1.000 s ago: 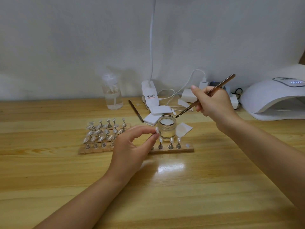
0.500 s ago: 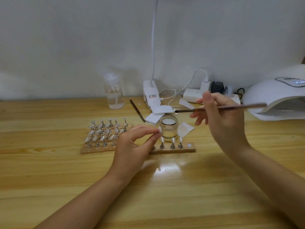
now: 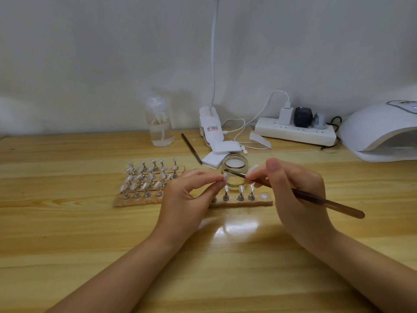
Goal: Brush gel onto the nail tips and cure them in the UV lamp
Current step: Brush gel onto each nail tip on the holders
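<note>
My left hand point(image 3: 188, 199) pinches a small clear nail tip point(image 3: 225, 176) between thumb and fingers, just in front of the open glass gel jar point(image 3: 234, 171). My right hand point(image 3: 293, 195) holds a brown brush point(image 3: 316, 198) like a pen; its dark bristle end rests at the nail tip. Behind my hands lie wooden strips point(image 3: 268, 201) carrying several nail tips on metal stands point(image 3: 146, 177). The white UV lamp point(image 3: 381, 129) stands at the far right, its opening facing left.
A clear pump bottle point(image 3: 159, 125), a second brush point(image 3: 191, 147), white pads point(image 3: 216, 154), a clip lamp base point(image 3: 211, 127) and a power strip point(image 3: 295, 132) with plugs and cables line the back of the wooden table point(image 3: 67, 233) by the wall.
My right hand came down from above the jar and turned the brush so its bristles point left at the nail tip. My left hand has stayed in place with the tip.
</note>
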Available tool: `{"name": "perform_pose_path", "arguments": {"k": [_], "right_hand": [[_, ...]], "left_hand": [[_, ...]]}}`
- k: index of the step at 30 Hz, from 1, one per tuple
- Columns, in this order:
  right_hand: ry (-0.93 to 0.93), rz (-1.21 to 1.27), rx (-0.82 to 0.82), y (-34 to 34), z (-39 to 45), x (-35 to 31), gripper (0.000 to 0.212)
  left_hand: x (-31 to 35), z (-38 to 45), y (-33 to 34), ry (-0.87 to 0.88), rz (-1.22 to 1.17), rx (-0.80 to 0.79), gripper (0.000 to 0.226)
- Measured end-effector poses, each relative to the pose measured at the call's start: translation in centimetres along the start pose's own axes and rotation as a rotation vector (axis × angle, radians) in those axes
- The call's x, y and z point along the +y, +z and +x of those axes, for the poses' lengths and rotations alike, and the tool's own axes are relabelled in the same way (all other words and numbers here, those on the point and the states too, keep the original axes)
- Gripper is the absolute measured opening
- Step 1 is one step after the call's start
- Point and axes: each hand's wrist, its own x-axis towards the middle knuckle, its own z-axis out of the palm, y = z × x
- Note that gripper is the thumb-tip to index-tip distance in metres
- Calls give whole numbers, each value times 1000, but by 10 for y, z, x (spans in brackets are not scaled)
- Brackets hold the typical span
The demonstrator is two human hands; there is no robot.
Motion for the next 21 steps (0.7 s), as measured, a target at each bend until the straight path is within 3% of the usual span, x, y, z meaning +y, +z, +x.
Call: {"name": "perform_pose_path", "arguments": {"k": [21], "right_hand": [[60, 25, 22, 2, -5, -2, 39]], "left_hand": [[-2, 0, 0, -20, 12, -2, 17]]}}
